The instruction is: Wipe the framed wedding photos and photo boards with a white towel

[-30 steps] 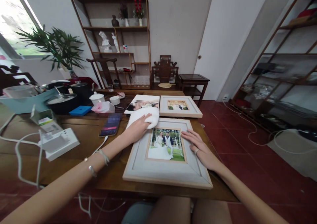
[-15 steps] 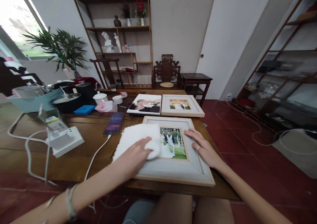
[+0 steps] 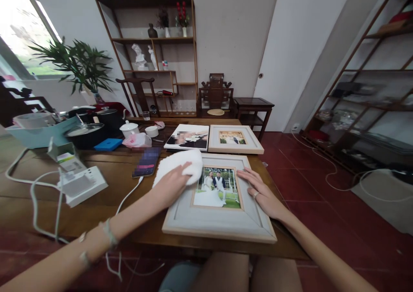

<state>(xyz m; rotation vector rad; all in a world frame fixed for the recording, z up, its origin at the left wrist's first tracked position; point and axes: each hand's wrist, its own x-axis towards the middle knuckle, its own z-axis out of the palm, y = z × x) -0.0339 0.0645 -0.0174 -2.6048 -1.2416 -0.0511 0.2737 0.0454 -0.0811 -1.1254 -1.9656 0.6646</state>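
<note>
On a dark wooden table [image 3: 112, 160] above a red tiled floor [image 3: 309, 223], a pale picture frame [image 3: 217, 221] lies flat near the front edge. The left hand [image 3: 173, 181] pinches a white cloth [image 3: 194, 160] at its upper left; the right hand [image 3: 263, 194], fingers extended, rests along its right side. A second frame [image 3: 255, 146] lies just beyond.
</note>
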